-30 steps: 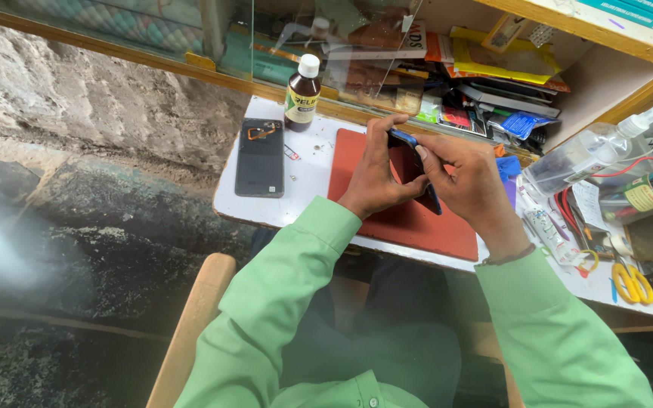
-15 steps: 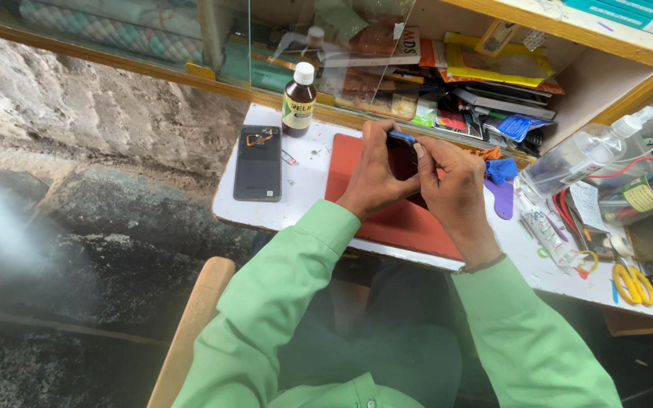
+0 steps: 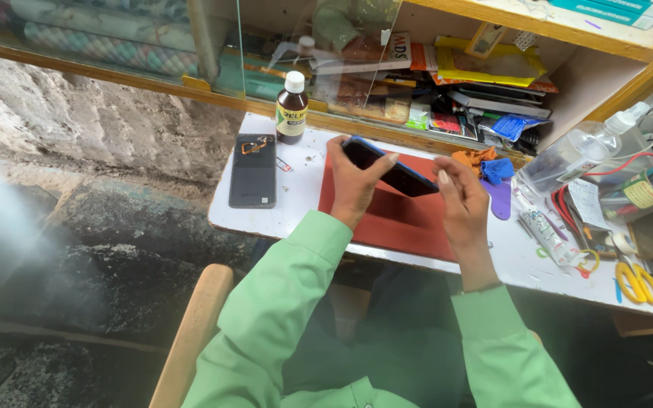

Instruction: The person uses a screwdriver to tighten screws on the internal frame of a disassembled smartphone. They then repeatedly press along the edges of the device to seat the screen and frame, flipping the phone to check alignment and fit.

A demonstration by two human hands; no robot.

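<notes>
You hold the dark phone (image 3: 388, 168) tilted above the red mat (image 3: 394, 215) on the counter (image 3: 305, 198). Your left hand (image 3: 353, 181) pinches its upper end, and the right hand (image 3: 459, 198) fingers close on the lower end, probably to steady it.

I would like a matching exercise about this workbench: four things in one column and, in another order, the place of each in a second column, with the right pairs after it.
Things
1. blue-edged phone
2. dark phone back panel
3. brown bottle
4. yellow-handled scissors

Places
A. standing at the back of the white table, near the glass
B. lying flat on the table, left of the red mat
C. held above the mat between the left hand and the right hand
D. at the far right edge of the table

Pairs: 1-C, 2-B, 3-A, 4-D
</notes>
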